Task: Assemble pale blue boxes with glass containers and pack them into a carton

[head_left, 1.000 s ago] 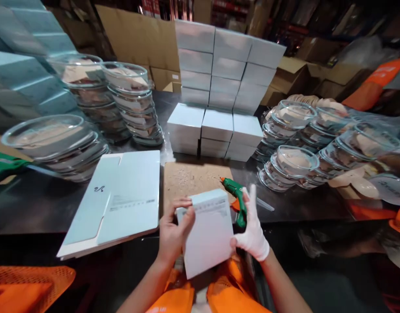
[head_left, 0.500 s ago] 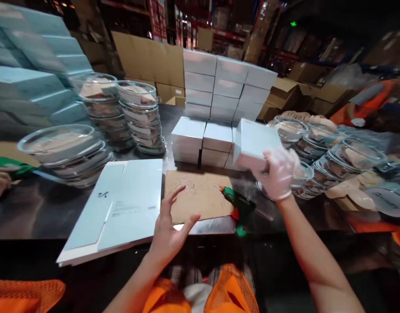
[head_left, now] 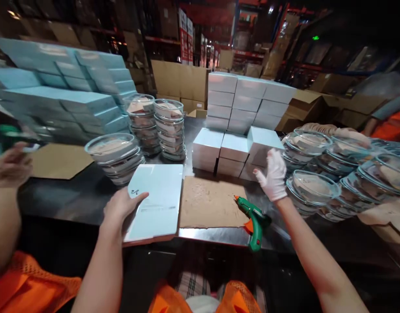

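At left hand (head_left: 119,209), carton (head_left: 160,202) lengthwise forward

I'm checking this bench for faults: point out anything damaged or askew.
The cardboard sheet partly under the green glue gun looks scuffed and rough on top, unlike the smooth white boxes behind it. The green glue gun lies slanted across the sheet's right edge.

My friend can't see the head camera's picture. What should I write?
The wearer's bare left hand rests on flat pale cartons, while the open, white-gloved right hand is beside stacked white boxes. Between them lie cardboard and a green glue gun; clear bowls are stacked on both sides.
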A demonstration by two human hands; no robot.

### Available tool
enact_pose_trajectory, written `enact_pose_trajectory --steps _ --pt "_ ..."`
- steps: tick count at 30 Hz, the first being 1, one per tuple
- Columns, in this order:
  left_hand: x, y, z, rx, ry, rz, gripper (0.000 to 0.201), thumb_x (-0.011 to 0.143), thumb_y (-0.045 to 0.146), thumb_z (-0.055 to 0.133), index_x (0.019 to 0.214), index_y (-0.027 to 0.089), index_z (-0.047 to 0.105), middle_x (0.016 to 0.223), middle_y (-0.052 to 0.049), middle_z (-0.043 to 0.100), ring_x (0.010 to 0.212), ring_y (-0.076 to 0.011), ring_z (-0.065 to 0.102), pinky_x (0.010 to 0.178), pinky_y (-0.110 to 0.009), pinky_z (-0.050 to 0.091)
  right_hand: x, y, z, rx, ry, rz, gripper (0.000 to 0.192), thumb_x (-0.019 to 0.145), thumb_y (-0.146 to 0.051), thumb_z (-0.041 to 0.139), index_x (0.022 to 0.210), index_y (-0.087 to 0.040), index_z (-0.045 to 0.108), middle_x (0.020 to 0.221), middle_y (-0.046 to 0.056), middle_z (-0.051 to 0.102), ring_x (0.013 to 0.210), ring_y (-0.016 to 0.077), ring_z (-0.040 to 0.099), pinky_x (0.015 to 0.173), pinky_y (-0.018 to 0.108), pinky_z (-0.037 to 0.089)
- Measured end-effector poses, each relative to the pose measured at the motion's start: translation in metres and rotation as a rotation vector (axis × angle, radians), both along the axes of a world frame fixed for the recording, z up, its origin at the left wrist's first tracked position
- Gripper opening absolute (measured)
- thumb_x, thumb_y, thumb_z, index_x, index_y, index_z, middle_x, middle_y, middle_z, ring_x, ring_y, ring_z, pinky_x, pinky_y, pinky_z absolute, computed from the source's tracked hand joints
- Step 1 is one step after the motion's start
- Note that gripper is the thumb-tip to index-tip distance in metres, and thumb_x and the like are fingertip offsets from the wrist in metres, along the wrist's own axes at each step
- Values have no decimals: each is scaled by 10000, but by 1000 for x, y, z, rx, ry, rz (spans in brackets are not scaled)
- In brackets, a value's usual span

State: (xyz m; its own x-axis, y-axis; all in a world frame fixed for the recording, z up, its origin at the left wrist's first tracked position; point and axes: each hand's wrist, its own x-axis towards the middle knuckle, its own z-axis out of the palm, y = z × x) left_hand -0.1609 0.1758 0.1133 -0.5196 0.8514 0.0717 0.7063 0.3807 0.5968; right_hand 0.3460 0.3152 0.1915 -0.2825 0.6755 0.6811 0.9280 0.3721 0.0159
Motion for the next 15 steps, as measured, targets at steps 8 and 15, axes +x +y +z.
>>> enact_pose_trajectory --steps 8,15 --pt "87 -56 44 538 95 117 528 921 575 692 1324 234 680 1152 -79 774 835 -253 730 750 -334 556 -67 -177 -54 -27 137 554 769 1004 -189 536 1711 -302 253 1508 140 623 1449 313 566 1132 550 532" --pt "165 -110 3 627 -56 -657 256 987 282 674 1234 258 736 1015 -31 848 745 -174 803 713 -199 591 -92 -175 -13 -152 422 426 328 1030 -228 566 1339 -241 674 1155 107 765 1086 254 722 981 427 582"
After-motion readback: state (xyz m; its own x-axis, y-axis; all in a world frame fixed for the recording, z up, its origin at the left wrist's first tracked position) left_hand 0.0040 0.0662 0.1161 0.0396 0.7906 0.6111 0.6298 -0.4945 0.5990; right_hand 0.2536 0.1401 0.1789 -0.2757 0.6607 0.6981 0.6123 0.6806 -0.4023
